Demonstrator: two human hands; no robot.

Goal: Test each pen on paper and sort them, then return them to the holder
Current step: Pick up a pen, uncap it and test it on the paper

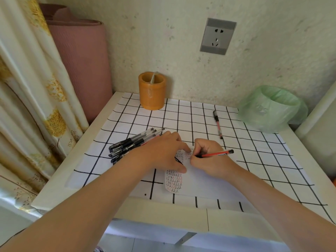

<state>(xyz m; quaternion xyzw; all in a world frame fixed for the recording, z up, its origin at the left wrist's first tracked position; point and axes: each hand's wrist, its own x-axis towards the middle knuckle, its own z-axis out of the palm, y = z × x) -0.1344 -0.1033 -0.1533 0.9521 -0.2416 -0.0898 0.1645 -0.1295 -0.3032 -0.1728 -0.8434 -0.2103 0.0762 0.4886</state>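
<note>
Pens (pixel 132 144), clear barrels with black caps, heaped left of the paper (pixel 196 182), orange cylindrical holder (pixel 152 91) beyond it, my left hand (pixel 163 151) flat, pressing the paper, my right hand (pixel 209 160) pinching a slim red pen (pixel 216 154), tip on the paper.

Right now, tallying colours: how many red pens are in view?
2. One red pen is in the right hand, at the paper; another red pen lies alone near the green bag. The pile under the left hand may hide more.

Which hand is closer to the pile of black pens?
Left. The left hand rests right beside the pile of black pens; the right hand is farther over, holding a red pen.
</note>
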